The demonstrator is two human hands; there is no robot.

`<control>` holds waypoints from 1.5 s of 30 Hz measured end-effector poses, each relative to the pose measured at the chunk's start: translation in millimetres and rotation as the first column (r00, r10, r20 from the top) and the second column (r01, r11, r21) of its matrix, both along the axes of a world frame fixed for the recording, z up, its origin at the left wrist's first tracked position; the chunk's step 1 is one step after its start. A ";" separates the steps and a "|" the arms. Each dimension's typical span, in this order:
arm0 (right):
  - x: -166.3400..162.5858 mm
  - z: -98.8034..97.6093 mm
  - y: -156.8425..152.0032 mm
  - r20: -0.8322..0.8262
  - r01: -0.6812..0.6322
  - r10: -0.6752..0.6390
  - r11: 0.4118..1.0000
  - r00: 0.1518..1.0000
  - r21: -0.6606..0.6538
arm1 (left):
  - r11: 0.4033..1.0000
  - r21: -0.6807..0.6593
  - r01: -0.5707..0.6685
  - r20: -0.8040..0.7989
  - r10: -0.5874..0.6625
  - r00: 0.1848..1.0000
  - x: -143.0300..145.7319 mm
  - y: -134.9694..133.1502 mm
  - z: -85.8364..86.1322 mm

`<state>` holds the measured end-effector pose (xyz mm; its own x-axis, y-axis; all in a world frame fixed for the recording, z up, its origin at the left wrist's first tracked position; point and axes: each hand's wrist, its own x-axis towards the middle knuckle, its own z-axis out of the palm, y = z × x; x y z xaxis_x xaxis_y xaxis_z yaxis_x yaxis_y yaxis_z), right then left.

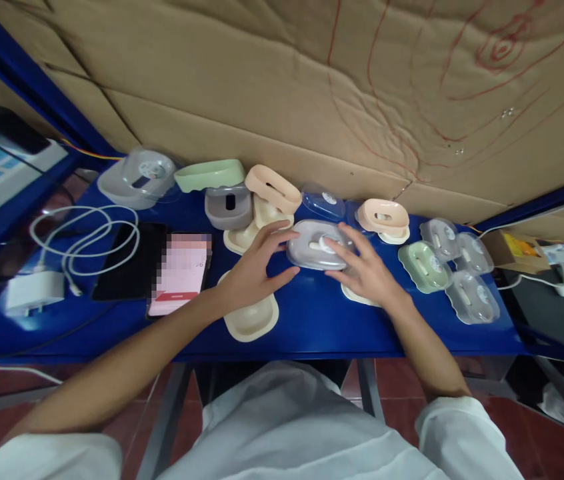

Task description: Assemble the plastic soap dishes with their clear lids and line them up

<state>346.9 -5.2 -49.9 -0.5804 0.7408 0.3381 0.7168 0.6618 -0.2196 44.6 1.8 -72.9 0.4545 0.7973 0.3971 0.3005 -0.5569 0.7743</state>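
Both my hands reach to a grey soap dish with a clear lid (312, 245) in the middle of the blue shelf (307, 320). My left hand (257, 263) touches its left edge with fingers spread. My right hand (362, 263) rests on its right side, fingers stretched over the lid. A cream tray (252, 319) lies under my left wrist, and another cream piece (357, 295) peeks out beneath my right hand.
Peach (382, 217), green (425, 265), grey (229, 208) and clear (472, 297) soap dish parts are scattered along the shelf. A phone (181, 273), a dark tablet (129, 260) and a white charger with cable (37, 290) lie at left. Cardboard (312, 87) backs the shelf.
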 end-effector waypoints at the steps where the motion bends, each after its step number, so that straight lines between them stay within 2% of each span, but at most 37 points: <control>1: 8.3 9.0 -4.9 -0.018 0.042 -0.041 0.998 0.999 0.055 | 1.000 0.004 -0.004 0.030 0.003 1.000 1.3 -3.0 3.0; 3: 33.8 23.0 -21.0 -0.069 0.169 -0.159 0.973 0.985 0.159 | 0.999 0.032 0.006 0.014 -0.006 1.000 2.5 -8.2 6.8; 5: 73.2 28.2 -43.0 -0.121 0.354 -0.334 0.904 0.935 0.240 | 0.995 0.093 0.030 -0.060 -0.025 0.998 2.8 -12.0 7.2; 7: 124.1 25.0 -64.5 -0.172 0.567 -0.542 0.763 0.823 0.309 | 0.980 0.186 0.071 -0.143 -0.044 0.989 3.5 -15.2 5.1; 8: 151.5 21.6 -72.8 -0.210 0.655 -0.627 0.662 0.750 0.364 | 0.966 0.244 0.092 -0.187 -0.046 0.981 4.3 -16.8 3.6; 10: 202.5 14.5 -81.0 -0.229 0.787 -0.777 0.477 0.586 0.392 | 0.921 0.364 0.143 -0.292 -0.033 0.956 6.6 -20.3 1.2; 11: 223.4 11.5 -80.6 -0.233 0.830 -0.827 0.405 0.511 0.383 | 0.894 0.412 0.175 -0.351 -0.021 0.936 7.9 -22.1 0.5; 12: 240.0 9.1 -77.3 -0.223 0.863 -0.865 0.355 0.449 0.358 | 0.870 0.448 0.206 -0.405 -0.008 0.914 9.1 -23.6 0.4; 14: 260.1 5.5 -64.1 -0.167 0.901 -0.911 0.320 0.378 0.294 | 0.836 0.481 0.264 -0.486 0.004 0.874 10.9 -25.3 0.8; 17: 267.7 -0.4 -36.9 -0.074 0.904 -0.918 0.366 0.390 0.222 | 0.824 0.479 0.302 -0.526 -0.007 0.851 11.2 -22.9 0.4; 20: 270.3 -7.4 -13.9 -0.041 0.899 -0.910 0.401 0.413 0.176 | 0.838 0.461 0.291 -0.526 -0.006 0.851 8.9 -16.3 -2.9; 24: 275.4 -12.1 -2.3 0.014 0.895 -0.904 0.425 0.427 0.133 | 0.875 0.408 0.262 -0.552 0.008 0.834 2.1 -9.1 -0.7; 28: 258.9 -9.8 -8.2 0.023 0.874 -0.902 0.424 0.431 0.238 | 0.933 0.253 0.257 -0.511 -0.097 0.854 -10.5 -7.5 18.7; 31: 235.2 -5.0 -8.1 -0.007 0.840 -0.884 0.441 0.467 0.318 | 0.959 0.100 0.266 -0.536 -0.173 0.826 -20.4 -7.4 33.8; 33: 221.4 0.6 -2.9 0.009 0.835 -0.883 0.448 0.470 0.319 | 0.965 0.012 0.262 -0.576 -0.208 0.791 -25.6 -6.5 38.7; 36: 201.4 12.0 3.2 0.006 0.861 -0.907 0.403 0.422 0.310 | 0.965 -0.094 0.243 -0.621 -0.248 0.744 -34.9 -3.8 40.0; 37: 192.1 15.6 1.7 -0.013 0.857 -0.903 0.402 0.429 0.322 | 0.959 -0.130 0.252 -0.622 -0.277 0.732 -39.1 -2.8 40.1; 38: 180.3 18.4 -2.4 -0.028 0.837 -0.881 0.438 0.472 0.328 | 0.948 -0.164 0.273 -0.612 -0.315 0.725 -43.8 -2.1 40.2; 39: 165.9 20.0 -9.1 -0.021 0.794 -0.832 0.521 0.554 0.313 | 0.933 -0.192 0.305 -0.592 -0.358 0.722 -48.5 -1.7 40.5; 40: 149.2 20.3 -17.9 0.010 0.722 -0.751 0.638 0.660 0.269 | 0.916 -0.210 0.341 -0.567 -0.399 0.721 -52.8 -1.7 40.7; 41: 130.9 19.3 -27.9 0.073 0.601 -0.616 0.783 0.784 0.157 | 0.902 -0.215 0.375 -0.542 -0.430 0.722 -56.2 -2.0 40.6; 42: 112.0 17.1 -37.9 0.145 0.456 -0.451 0.890 0.881 -0.001 | 0.894 -0.206 0.399 -0.522 -0.445 0.728 -58.3 -2.7 39.9; 43: 93.4 14.1 -46.7 0.197 0.333 -0.302 0.931 0.933 -0.149 | 0.889 -0.188 0.417 -0.508 -0.452 0.733 -59.0 -3.5 38.4; 45: 60.8 7.2 -56.2 0.240 0.199 -0.126 0.930 0.963 -0.310 | 0.886 -0.138 0.442 -0.501 -0.448 0.741 -56.2 -5.5 32.5</control>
